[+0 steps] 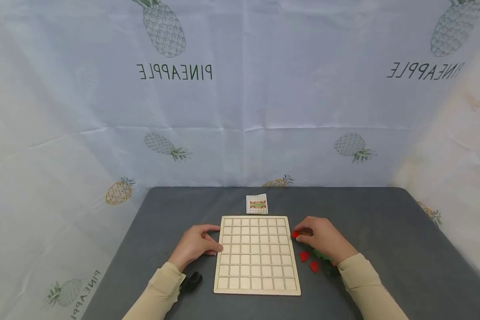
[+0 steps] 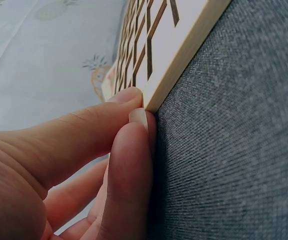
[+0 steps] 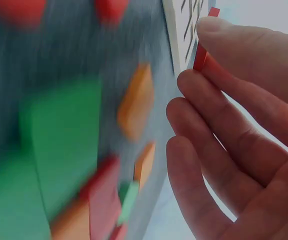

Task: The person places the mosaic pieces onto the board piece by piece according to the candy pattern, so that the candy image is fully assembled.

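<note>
A pale wooden grid board (image 1: 255, 255) lies on the grey table. At its left edge my left hand (image 1: 196, 244) holds the rim, thumb and a bent finger meeting at the edge (image 2: 176, 65) in the left wrist view. Beside the right edge, my right hand (image 1: 324, 235) pinches a small flat red piece (image 3: 200, 56) between thumb and index finger. The other fingers of that hand are loosely bent. Below it lie two red pieces (image 1: 304, 256), and green pieces (image 3: 64, 145) are partly hidden by the hand in the head view.
A small printed card (image 1: 257, 204) with a coloured grid pattern lies beyond the board. Orange pieces (image 3: 136, 102) are scattered near the right hand. A black object (image 1: 192, 282) sits by the left wrist. A pineapple-print cloth (image 1: 240, 98) hangs behind the table.
</note>
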The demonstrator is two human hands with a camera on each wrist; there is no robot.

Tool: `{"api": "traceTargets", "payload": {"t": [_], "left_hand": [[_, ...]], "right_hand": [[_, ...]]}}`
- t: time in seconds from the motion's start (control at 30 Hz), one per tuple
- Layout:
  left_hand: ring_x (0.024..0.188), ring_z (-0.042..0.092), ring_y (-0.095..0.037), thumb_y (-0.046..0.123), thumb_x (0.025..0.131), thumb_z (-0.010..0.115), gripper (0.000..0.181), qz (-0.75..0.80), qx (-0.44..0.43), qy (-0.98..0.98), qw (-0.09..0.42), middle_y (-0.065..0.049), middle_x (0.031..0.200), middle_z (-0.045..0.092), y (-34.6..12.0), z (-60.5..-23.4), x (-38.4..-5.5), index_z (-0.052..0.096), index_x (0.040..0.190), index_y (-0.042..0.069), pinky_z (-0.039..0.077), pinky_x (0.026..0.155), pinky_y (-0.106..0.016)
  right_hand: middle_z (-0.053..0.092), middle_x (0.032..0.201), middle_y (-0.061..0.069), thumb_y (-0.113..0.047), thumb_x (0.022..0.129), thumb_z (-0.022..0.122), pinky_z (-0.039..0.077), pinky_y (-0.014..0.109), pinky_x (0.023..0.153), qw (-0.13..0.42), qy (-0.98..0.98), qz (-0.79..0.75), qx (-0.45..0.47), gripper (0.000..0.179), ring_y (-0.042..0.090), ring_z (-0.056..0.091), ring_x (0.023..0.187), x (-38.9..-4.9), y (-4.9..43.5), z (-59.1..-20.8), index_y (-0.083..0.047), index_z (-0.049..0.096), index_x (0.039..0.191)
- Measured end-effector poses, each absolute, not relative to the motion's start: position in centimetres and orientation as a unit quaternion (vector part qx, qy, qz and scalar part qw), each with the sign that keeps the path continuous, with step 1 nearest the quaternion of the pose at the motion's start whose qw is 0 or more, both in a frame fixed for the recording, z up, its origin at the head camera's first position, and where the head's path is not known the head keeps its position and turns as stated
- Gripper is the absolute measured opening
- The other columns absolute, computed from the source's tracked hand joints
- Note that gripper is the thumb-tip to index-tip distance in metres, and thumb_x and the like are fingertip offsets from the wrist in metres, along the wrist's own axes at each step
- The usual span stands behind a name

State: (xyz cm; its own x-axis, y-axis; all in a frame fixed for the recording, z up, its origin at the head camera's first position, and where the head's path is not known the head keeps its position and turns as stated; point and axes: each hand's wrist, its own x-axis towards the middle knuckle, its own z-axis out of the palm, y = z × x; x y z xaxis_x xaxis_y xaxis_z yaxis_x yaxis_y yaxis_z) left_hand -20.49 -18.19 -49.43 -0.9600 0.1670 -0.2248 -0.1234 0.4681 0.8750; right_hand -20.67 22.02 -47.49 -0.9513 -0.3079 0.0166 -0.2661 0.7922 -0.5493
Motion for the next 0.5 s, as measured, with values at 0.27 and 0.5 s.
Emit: {"api": "traceTargets", "payload": {"t": [0.27, 0.5], "left_hand": [[0.073, 0.077, -0.020, 0.015, 0.081, 0.096, 0.072, 0.529, 0.015, 0.836, 0.142, -0.008, 0.085, 0.077, -18.1, -49.6, -20.5, 0.067, 0.146, 0.008, 0.067, 0.072, -0.036], [0.071, 0.076, -0.020, 0.013, 0.080, 0.097, 0.072, 0.529, 0.010, 0.837, 0.141, -0.010, 0.084, 0.076, -18.2, -49.8, -20.7, 0.067, 0.145, 0.008, 0.067, 0.070, -0.035]], "right_hand": [[0.075, 0.110, -0.008, -0.016, 0.093, 0.087, 0.062, 0.031, 0.084, 0.030, 0.952, -0.266, -0.150, 0.017, 0.012, 0.069, 0.100, -20.3, 19.5, -48.4, -0.023, 0.083, 0.108], [0.072, 0.105, -0.008, -0.017, 0.093, 0.087, 0.060, 0.031, 0.079, 0.023, 0.959, -0.242, -0.144, 0.017, 0.009, 0.064, 0.091, -20.1, 18.6, -48.3, -0.023, 0.084, 0.108]]}}
